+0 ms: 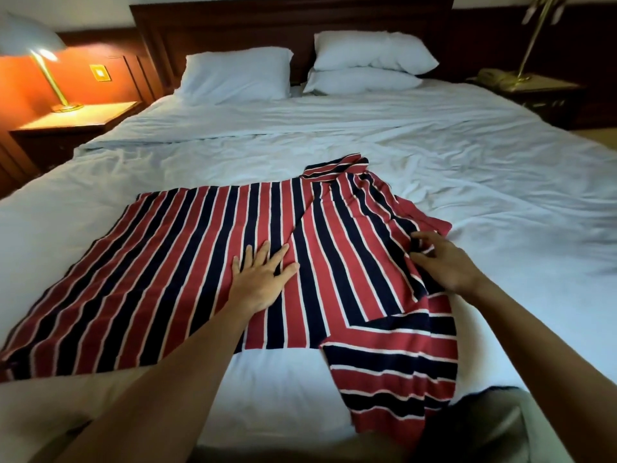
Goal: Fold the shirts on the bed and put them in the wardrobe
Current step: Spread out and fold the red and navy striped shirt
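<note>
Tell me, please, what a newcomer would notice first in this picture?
The red, navy and white striped shirt spread across the white bed dominates. The left hand presses flat on its middle while the right hand pinches a fold at its right edge. A lit lamp glows orange at far left.

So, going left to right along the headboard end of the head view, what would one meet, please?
Lit lamp → single pillow → stacked pillows → right nightstand.
</note>
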Tool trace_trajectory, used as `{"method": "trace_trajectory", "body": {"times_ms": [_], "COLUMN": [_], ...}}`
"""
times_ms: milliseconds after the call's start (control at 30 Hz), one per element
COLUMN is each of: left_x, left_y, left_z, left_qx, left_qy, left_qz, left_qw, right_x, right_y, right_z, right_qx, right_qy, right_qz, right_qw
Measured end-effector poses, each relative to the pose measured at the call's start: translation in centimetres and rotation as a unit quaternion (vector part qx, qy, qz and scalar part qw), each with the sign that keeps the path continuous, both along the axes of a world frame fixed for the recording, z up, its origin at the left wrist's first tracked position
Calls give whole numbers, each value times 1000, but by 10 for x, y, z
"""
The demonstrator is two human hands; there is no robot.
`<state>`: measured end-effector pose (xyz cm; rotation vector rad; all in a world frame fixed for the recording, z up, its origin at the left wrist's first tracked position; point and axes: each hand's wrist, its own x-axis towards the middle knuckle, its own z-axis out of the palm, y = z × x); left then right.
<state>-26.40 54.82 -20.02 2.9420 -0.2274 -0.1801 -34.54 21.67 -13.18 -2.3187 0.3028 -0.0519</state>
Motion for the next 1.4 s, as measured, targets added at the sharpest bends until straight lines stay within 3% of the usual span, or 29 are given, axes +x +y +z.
{"method": "trace_trajectory", "body": {"times_ms": [100,167,300,433,633,700,800,933,1000,1100,1167,1200,1300,1400], "left_x": [0,-2,-4,-8,-10,-9,-10,-15,-16,-17,-16,-15,-11,-5], "left_y": [1,2,4,5,7,8,8,10,10,9,8,8,8,7], "left_z": [0,-1,1,5,7,6,7,8,9,11,12,13,15,12], "left_qx": [-7,-14,-25,-37,-39,-35,-36,-43,-44,-33,-24,-23,-15,-12], "left_qy": [0,2,-1,-2,-6,-5,-4,-5,-5,2,15,23,40,44], "left_qz": [0,-3,-6,-9,-13,-12,-13,-17,-19,-18,-19,-19,-18,-14], "left_qw": [1000,1000,1000,999,999,999,999,999,999,999,999,999,999,999], "right_x": [-6,-14,-32,-57,-89,-93,-100,-108,-114,-115,-105,-95,-60,-22], "right_y": [2,2,1,-19,-26,-19,-7,-13,-25,-35,-31,-26,0,20], "right_z": [-1,-1,-3,0,9,17,24,24,31,54,63,63,45,10], "right_qx": [109,128,-10,-44,-139,-95,62,89,62,-155,-296,-322,-282,-229], "right_qy": [-11,5,-36,-93,48,97,143,134,189,290,259,217,77,78], "right_qz": [-3,2,4,-78,-23,24,87,97,103,113,109,110,110,151], "right_qw": [994,992,999,992,989,990,984,982,975,938,913,915,950,959]}}
